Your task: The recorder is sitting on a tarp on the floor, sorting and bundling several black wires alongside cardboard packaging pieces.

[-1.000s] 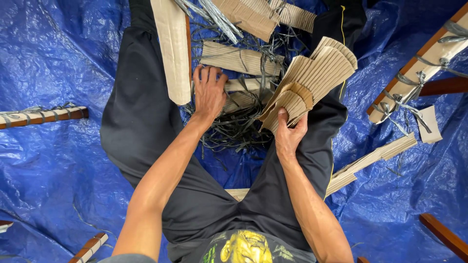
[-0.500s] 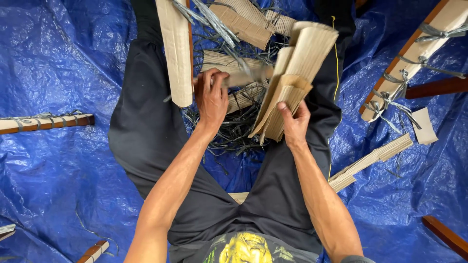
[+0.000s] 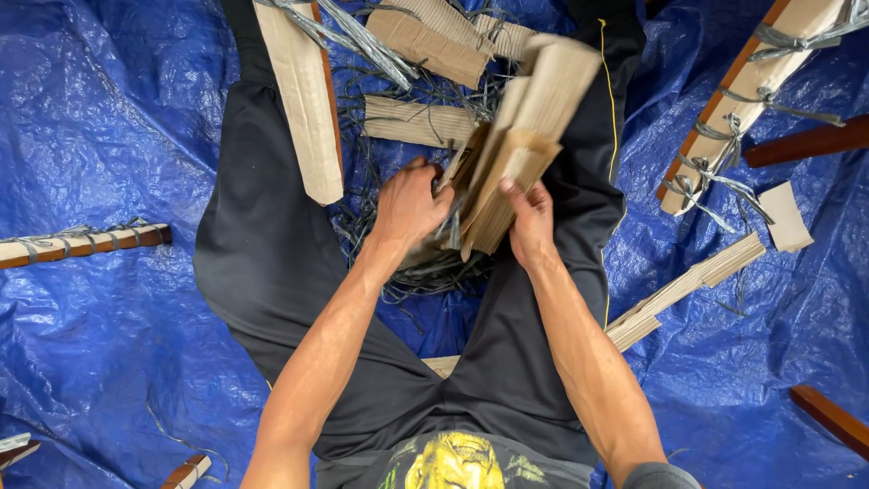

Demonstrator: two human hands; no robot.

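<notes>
The fingers of the right hand [image 3: 529, 222] curl round the lower edge of a cardboard bundle [image 3: 520, 136], thumb on the near face and pinching it; the fingers of the left hand [image 3: 409, 204] are bent and pressed against the bundle's left side, though whether they grip a single strip or only steady the stack is hard to tell, since the cardboard is motion-blurred there. The bundle rises up and away from both sets of fingers, its long axis tilted from low near the palms to high and to the right, fanning open at the far end. Both hands are at its lower end, touching it, the right somewhat more underneath.

Just beyond the left fingers a loose cardboard piece [image 3: 418, 120] lies flat, and to their left a long strip [image 3: 303, 100] runs away over the person's thigh. Below the fingers sits a tangle of grey strapping [image 3: 425, 272], between the legs in black trousers [image 3: 262, 244].

All of it rests on a crumpled blue tarp [image 3: 100, 136]. Well to the right of the right fingers lies a wooden slat [image 3: 751, 91] wrapped in cardboard and straps, with a folded strip [image 3: 688, 285] nearer; far to the left lies another bound slat [image 3: 81, 244]
</notes>
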